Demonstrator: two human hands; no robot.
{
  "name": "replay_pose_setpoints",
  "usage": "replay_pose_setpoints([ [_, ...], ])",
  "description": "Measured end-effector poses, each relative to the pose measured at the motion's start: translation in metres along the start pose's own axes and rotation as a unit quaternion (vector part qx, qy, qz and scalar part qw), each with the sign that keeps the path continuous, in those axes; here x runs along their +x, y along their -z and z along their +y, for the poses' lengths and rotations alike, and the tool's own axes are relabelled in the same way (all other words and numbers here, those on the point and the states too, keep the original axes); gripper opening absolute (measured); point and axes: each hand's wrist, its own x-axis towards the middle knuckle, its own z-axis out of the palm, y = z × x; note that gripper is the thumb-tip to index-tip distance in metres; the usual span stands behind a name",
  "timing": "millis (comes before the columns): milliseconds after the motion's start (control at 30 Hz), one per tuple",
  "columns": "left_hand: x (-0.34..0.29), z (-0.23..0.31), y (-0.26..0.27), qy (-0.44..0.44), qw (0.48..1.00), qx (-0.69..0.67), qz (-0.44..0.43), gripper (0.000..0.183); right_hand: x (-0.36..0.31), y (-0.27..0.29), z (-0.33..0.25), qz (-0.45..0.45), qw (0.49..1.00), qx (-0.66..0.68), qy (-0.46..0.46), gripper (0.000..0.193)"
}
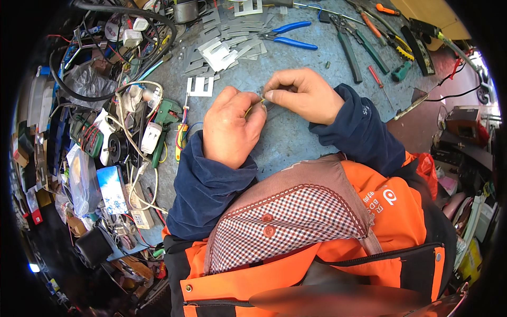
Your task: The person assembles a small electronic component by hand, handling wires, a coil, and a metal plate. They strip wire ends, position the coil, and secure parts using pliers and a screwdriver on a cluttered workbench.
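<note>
My left hand (232, 126) and my right hand (303, 94) meet over the grey-blue bench top (296, 58). Both pinch a thin yellow wire (253, 107) that runs between the fingertips. The left hand's fingers are curled around its end; the right thumb and forefinger squeeze the other end, where something small and dark is mostly hidden. Both forearms wear dark blue sleeves under an orange vest.
Flat grey metal plates (227, 37) are heaped behind my hands, with blue-handled pliers (290, 34) beside them. More pliers and screwdrivers (369, 37) lie at the back right. A tangle of cables, plugs and small devices (127, 121) fills the left side.
</note>
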Motion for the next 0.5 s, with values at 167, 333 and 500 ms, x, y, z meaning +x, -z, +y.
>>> replay_pose_setpoints([
  [167,0.0,0.0,0.001,-0.004,1.0,0.0,-0.005,0.011,0.002,0.001,-0.01,-0.011,0.998,-0.036,-0.045,0.022],
  [333,0.001,0.001,0.001,0.0,1.0,-0.005,-0.006,0.011,0.011,0.003,-0.009,-0.033,0.985,0.032,-0.167,0.024],
  [500,0.0,-0.001,0.0,-0.002,1.0,-0.009,0.006,0.011,-0.007,-0.001,-0.007,0.094,0.992,-0.079,-0.009,0.013],
])
